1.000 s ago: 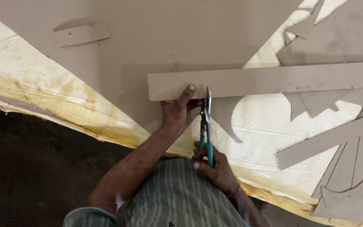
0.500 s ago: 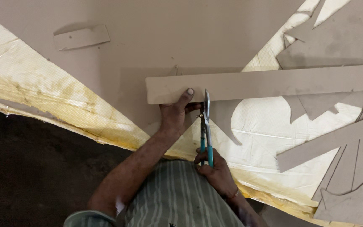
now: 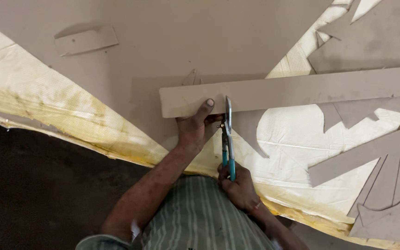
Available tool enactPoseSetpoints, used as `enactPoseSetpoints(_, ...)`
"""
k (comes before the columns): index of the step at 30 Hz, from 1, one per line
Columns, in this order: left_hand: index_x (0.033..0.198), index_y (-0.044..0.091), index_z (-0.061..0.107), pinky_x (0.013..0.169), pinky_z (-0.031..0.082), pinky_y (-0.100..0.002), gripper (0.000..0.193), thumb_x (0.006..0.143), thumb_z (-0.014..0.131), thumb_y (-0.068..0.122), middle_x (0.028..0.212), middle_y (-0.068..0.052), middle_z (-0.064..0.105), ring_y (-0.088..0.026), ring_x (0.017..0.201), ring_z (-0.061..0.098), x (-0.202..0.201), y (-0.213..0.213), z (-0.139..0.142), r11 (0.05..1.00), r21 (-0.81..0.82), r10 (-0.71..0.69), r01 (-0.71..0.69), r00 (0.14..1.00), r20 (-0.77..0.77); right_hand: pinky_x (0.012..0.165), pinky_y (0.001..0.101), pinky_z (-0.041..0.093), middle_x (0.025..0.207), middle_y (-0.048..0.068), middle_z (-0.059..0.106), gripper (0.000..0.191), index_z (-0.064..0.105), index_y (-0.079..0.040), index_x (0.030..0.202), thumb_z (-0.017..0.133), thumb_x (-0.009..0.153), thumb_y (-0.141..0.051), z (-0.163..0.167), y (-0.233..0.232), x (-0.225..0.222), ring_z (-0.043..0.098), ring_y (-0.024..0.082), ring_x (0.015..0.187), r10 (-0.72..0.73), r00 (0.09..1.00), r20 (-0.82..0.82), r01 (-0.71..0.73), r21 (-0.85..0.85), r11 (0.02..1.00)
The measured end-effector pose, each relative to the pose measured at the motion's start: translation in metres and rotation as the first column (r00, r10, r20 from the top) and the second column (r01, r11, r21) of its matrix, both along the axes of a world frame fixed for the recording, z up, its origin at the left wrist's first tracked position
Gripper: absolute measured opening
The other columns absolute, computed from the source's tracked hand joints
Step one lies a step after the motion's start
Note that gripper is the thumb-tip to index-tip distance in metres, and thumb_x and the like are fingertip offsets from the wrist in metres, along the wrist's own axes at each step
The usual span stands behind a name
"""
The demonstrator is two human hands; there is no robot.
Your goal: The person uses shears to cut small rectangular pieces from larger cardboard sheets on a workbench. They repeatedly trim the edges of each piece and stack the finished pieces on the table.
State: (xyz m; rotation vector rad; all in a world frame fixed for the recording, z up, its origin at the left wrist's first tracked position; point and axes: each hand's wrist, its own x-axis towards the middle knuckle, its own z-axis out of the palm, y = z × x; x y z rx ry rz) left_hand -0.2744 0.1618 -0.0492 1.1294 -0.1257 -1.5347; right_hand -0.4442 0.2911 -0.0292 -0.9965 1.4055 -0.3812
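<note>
Very little has shifted since a moment ago: the long cardboard strip [image 3: 302, 90] sits a touch lower against the snips, and both hands keep the places they had.

The strip runs flat from the middle of the view out past the right edge, tilted slightly upward to the right. The left hand [image 3: 193, 127] grips it near its blunt left end, thumb pressed on top and fingers tucked under the lower edge, a firm pinch on the board. Just beside that thumb, the tin snips [image 3: 228, 139] stand nearly upright, blades reaching up across the strip's lower edge; whether the blades are closed I cannot tell. The right hand [image 3: 239, 185] is wrapped tightly round the teal handles at the bottom, a ring showing on one finger.

Below the hands is the person's green striped shirt [image 3: 200, 217]. Under the strip lies a big brown board sheet [image 3: 186, 37] and, to the right, a white woven sack cloth [image 3: 297, 143] with yellowed edges. A small offcut [image 3: 86, 40] rests at upper left, well apart. Curved cut-out scraps [image 3: 385, 185] lie at the lower right.
</note>
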Motion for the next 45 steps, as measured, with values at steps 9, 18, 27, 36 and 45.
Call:
enactPoseSetpoints(9, 0.095, 0.000, 0.067, 0.051, 0.050, -0.030, 0.020, 0.087, 0.081, 0.012, 0.078, -0.006, 0.065, -0.015, 0.059, 0.060, 0.000, -0.004, 0.003, 0.999, 0.035, 0.026, -0.031, 0.991, 0.131, 0.076, 0.0294, 0.051, 0.087, 0.007, 0.065, 0.017, 0.060, 0.000, 0.081, 0.054, 0.067, 0.005, -0.003, -0.006, -0.004, 0.060, 0.018, 0.082, -0.016, 0.996, 0.086, 0.012, 0.053, 0.999)
enactPoseSetpoints(18, 0.084, 0.010, 0.062, 0.041, 0.041, -0.025, 0.017, 0.083, 0.079, 0.012, 0.067, 0.000, 0.061, -0.010, 0.049, 0.054, -0.009, 0.005, -0.003, 0.992, 0.127, 0.021, -0.028, 0.998, 0.058, 0.069, 0.0319, 0.051, 0.079, 0.008, 0.064, 0.013, 0.064, -0.002, 0.086, 0.056, 0.075, 0.001, -0.007, -0.015, 0.014, 0.059, 0.018, 0.075, -0.078, 0.991, -0.106, 0.083, 0.047, 0.995)
enactPoseSetpoints(27, 0.084, 0.003, 0.065, 0.043, 0.044, -0.028, 0.012, 0.087, 0.076, 0.007, 0.068, -0.003, 0.064, -0.012, 0.050, 0.056, 0.002, 0.013, 0.000, 0.999, 0.050, 0.004, -0.007, 0.997, 0.074, 0.072, 0.0320, 0.058, 0.090, 0.001, 0.065, 0.018, 0.056, 0.000, 0.080, 0.054, 0.065, 0.009, -0.007, -0.022, 0.007, 0.063, 0.015, 0.082, -0.220, 0.944, 0.245, 0.147, 0.284, 0.947)
enactPoseSetpoints(36, 0.094, 0.006, 0.064, 0.052, 0.051, -0.030, 0.013, 0.088, 0.076, 0.007, 0.077, -0.004, 0.066, -0.015, 0.058, 0.061, 0.011, 0.012, 0.008, 0.976, 0.098, 0.205, -0.196, 0.974, -0.093, 0.062, 0.0334, 0.049, 0.070, 0.008, 0.063, 0.004, 0.064, -0.001, 0.076, 0.060, 0.074, -0.003, -0.014, -0.015, -0.002, 0.057, 0.018, 0.065, 0.033, 0.992, -0.125, -0.004, 0.231, 0.973)
enactPoseSetpoints(45, 0.106, 0.005, 0.061, 0.063, 0.060, -0.035, 0.029, 0.097, 0.067, 0.031, 0.083, -0.008, 0.067, -0.018, 0.070, 0.068, -0.060, 0.023, -0.001, 0.995, -0.031, -0.095, 0.090, 0.965, -0.245, 0.046, 0.0246, 0.044, 0.074, 0.006, 0.070, 0.023, 0.076, -0.002, 0.105, 0.067, 0.087, -0.013, -0.002, 0.017, -0.065, 0.058, 0.009, 0.055, -0.500, 0.866, 0.030, 0.500, 0.010, 0.866)
